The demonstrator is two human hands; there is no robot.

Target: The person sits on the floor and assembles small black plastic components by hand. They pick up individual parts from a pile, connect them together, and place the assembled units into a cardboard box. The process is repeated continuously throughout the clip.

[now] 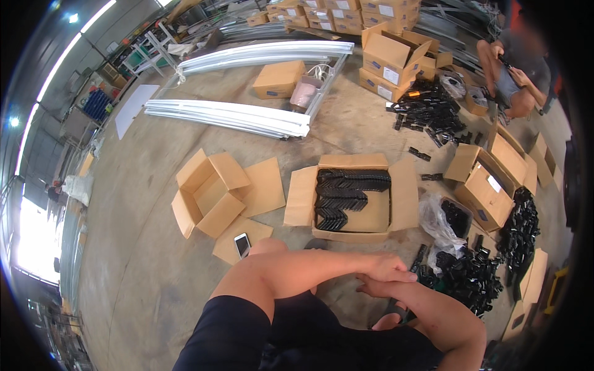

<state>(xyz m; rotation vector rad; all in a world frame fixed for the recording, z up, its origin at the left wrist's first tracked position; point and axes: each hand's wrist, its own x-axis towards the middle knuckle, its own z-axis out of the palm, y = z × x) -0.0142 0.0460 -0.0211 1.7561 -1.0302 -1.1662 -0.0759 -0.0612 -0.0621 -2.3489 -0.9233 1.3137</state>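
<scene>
Both my arms are bent in front of my dark shorts, forearms crossing. My left hand (391, 269) lies over my right wrist, its fingers curled onto it. My right hand (375, 287) is partly tucked underneath, fingers loosely apart, with nothing visible in them. Just beyond stands an open carton (403, 193) with rows of nested black angled parts (341, 199) along its left side; bare cardboard shows at lower right. Close to my hands, on the right, lies a heap of loose black parts (473, 278) beside crumpled clear plastic (436, 226).
An open carton (234, 172) with nothing visible inside stands left, near a phone (242, 245) on flat cardboard (263, 230). White metal lengths (226, 117) lie farther off. Another black heap (430, 108) lies near a seated person (516, 74) holding a dark piece. Stacked cartons (340, 15) stand behind.
</scene>
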